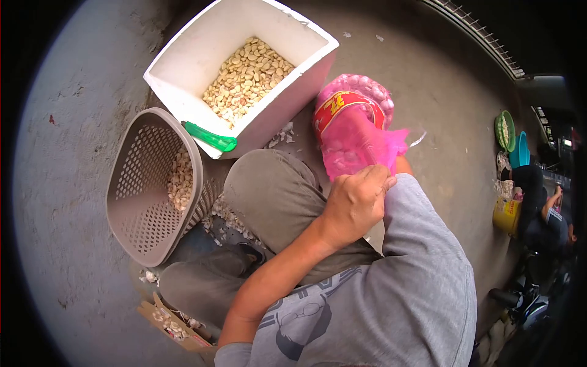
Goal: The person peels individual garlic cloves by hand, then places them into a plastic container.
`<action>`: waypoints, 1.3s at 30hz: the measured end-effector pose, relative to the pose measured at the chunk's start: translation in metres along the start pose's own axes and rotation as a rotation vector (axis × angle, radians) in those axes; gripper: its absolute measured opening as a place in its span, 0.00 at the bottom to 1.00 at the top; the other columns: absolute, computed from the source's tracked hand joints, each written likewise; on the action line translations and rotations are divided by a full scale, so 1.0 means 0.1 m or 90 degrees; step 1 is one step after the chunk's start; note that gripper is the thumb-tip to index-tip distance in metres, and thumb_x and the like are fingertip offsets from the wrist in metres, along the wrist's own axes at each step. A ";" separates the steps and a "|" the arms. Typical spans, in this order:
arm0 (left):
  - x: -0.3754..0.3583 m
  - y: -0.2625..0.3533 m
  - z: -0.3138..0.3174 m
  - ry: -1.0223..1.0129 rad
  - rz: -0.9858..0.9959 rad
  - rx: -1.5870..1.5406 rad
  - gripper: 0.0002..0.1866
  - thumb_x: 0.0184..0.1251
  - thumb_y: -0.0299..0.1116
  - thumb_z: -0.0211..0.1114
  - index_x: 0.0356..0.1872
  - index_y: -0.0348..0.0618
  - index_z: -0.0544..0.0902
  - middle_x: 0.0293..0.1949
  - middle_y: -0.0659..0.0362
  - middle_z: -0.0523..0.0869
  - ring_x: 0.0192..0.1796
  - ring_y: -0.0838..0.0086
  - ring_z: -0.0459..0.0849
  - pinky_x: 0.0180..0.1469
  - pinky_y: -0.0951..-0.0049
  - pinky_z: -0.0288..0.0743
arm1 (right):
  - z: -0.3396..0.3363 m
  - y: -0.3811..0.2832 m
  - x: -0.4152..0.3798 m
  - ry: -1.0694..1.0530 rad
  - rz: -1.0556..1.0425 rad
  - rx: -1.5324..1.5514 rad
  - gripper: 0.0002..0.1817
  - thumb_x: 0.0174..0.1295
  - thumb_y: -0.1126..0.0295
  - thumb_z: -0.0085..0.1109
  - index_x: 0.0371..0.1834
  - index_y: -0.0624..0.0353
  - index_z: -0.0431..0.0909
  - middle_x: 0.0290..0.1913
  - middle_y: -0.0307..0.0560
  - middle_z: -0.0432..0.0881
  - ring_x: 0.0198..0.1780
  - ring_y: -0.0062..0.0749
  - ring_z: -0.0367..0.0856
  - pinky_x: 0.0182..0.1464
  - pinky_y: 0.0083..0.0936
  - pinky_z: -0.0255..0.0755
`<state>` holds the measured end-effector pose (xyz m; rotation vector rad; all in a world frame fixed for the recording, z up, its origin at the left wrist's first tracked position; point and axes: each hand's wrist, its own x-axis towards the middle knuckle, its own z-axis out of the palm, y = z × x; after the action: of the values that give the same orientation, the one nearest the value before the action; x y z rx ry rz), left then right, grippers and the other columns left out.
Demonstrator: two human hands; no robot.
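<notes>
A pink mesh bag of garlic with a red and yellow label lies on the floor in front of me. My left hand pinches the edge of the bag's mouth, its fingers closed on the pink mesh. The right arm reaches into the bag; my right hand is inside, blurred behind the mesh, and its fingers cannot be made out. To the left stands a white foam box with peeled garlic cloves. A green-handled knife rests on its near rim.
A grey-brown perforated basket with unpeeled cloves leans beside the box. Garlic skins lie around my legs. A cardboard box with garlic is at lower left. At far right are a green basket, a yellow bucket and another person.
</notes>
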<state>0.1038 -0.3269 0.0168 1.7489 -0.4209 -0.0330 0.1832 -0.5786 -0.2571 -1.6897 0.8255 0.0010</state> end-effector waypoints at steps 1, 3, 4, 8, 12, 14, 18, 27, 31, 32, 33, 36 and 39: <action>-0.01 0.00 0.02 -0.014 0.008 0.018 0.04 0.71 0.23 0.67 0.36 0.35 0.80 0.28 0.46 0.83 0.31 0.48 0.86 0.32 0.56 0.76 | -0.02 0.02 -0.03 -0.002 0.003 -0.001 0.20 0.68 0.60 0.65 0.60 0.55 0.78 0.53 0.44 0.80 0.54 0.30 0.79 0.56 0.32 0.74; -0.01 0.01 0.02 -0.020 0.012 0.028 0.04 0.70 0.23 0.67 0.36 0.36 0.80 0.28 0.46 0.83 0.32 0.48 0.86 0.32 0.55 0.77 | 0.05 0.01 -0.01 -0.001 0.002 0.004 0.20 0.68 0.60 0.65 0.59 0.55 0.78 0.53 0.44 0.80 0.53 0.30 0.79 0.55 0.31 0.74; -0.02 0.01 0.02 -0.024 0.011 0.033 0.04 0.70 0.24 0.67 0.36 0.36 0.80 0.28 0.46 0.83 0.32 0.48 0.86 0.32 0.54 0.77 | 0.09 0.00 0.01 -0.002 0.001 0.006 0.20 0.68 0.60 0.65 0.59 0.55 0.78 0.53 0.44 0.80 0.53 0.30 0.79 0.55 0.31 0.74; -0.03 0.02 -0.04 -0.023 0.022 0.053 0.04 0.70 0.23 0.67 0.35 0.36 0.79 0.29 0.46 0.83 0.33 0.47 0.86 0.32 0.53 0.77 | 0.07 -0.06 0.06 0.004 -0.002 0.004 0.19 0.68 0.60 0.65 0.58 0.55 0.78 0.52 0.43 0.80 0.53 0.30 0.80 0.55 0.31 0.74; -0.08 0.00 -0.05 -0.047 0.029 0.073 0.06 0.67 0.22 0.67 0.34 0.37 0.77 0.28 0.47 0.83 0.33 0.47 0.86 0.31 0.53 0.77 | -0.27 0.12 -0.15 0.024 0.010 0.007 0.19 0.68 0.60 0.65 0.58 0.55 0.78 0.51 0.43 0.80 0.52 0.29 0.80 0.54 0.31 0.74; -0.12 -0.03 -0.06 -0.055 0.028 0.080 0.06 0.66 0.22 0.67 0.33 0.38 0.77 0.28 0.47 0.83 0.32 0.48 0.86 0.30 0.53 0.77 | -0.46 0.20 -0.25 0.027 0.021 0.007 0.19 0.68 0.60 0.65 0.58 0.55 0.78 0.51 0.43 0.81 0.52 0.29 0.80 0.54 0.31 0.74; -0.13 -0.02 -0.02 -0.092 0.054 0.121 0.06 0.66 0.22 0.67 0.33 0.38 0.76 0.29 0.47 0.84 0.31 0.49 0.86 0.30 0.54 0.77 | -0.49 0.20 -0.21 0.028 0.016 0.010 0.18 0.68 0.60 0.65 0.57 0.55 0.79 0.50 0.43 0.81 0.51 0.29 0.80 0.53 0.31 0.74; -0.09 -0.03 -0.01 -0.091 0.063 0.135 0.06 0.66 0.23 0.67 0.35 0.39 0.76 0.28 0.48 0.83 0.30 0.50 0.86 0.29 0.55 0.78 | -0.28 0.05 0.01 0.019 0.009 0.007 0.18 0.68 0.60 0.65 0.56 0.56 0.79 0.48 0.43 0.81 0.50 0.29 0.80 0.51 0.30 0.75; -0.10 -0.05 0.03 -0.086 0.093 0.132 0.06 0.64 0.22 0.67 0.34 0.39 0.76 0.27 0.49 0.82 0.29 0.50 0.85 0.29 0.55 0.78 | -0.63 0.19 -0.16 0.033 0.023 0.020 0.17 0.68 0.60 0.65 0.55 0.56 0.80 0.48 0.43 0.81 0.49 0.29 0.81 0.51 0.30 0.75; -0.12 -0.06 0.05 -0.108 0.092 0.148 0.06 0.64 0.22 0.67 0.34 0.39 0.76 0.27 0.49 0.82 0.29 0.51 0.85 0.29 0.56 0.79 | -0.71 0.22 -0.19 0.036 0.028 0.021 0.17 0.68 0.60 0.66 0.55 0.56 0.80 0.47 0.43 0.81 0.49 0.28 0.81 0.50 0.30 0.75; -0.14 -0.06 0.09 -0.128 0.094 0.163 0.06 0.63 0.23 0.67 0.34 0.39 0.76 0.27 0.49 0.82 0.28 0.51 0.85 0.29 0.56 0.79 | -0.77 0.23 -0.20 0.036 0.030 0.023 0.17 0.68 0.60 0.66 0.55 0.56 0.80 0.47 0.43 0.82 0.49 0.28 0.81 0.50 0.30 0.75; -0.14 -0.11 0.14 -0.144 0.105 0.170 0.06 0.63 0.22 0.67 0.34 0.39 0.76 0.27 0.50 0.82 0.27 0.53 0.85 0.29 0.57 0.79 | -0.87 0.23 -0.18 0.038 0.037 0.029 0.17 0.67 0.60 0.66 0.54 0.56 0.80 0.47 0.43 0.82 0.48 0.28 0.81 0.50 0.30 0.75; -0.08 -0.08 0.10 -0.113 0.111 0.172 0.06 0.62 0.21 0.66 0.35 0.39 0.76 0.27 0.51 0.81 0.27 0.54 0.85 0.29 0.59 0.80 | -0.80 0.21 -0.15 0.032 0.036 0.029 0.17 0.67 0.60 0.66 0.54 0.56 0.80 0.46 0.42 0.82 0.48 0.28 0.81 0.49 0.30 0.75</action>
<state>0.0956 -0.3328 0.0053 1.9747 -0.7344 -0.0072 0.1281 -0.6411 -0.2443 -1.6287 0.9048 -0.0212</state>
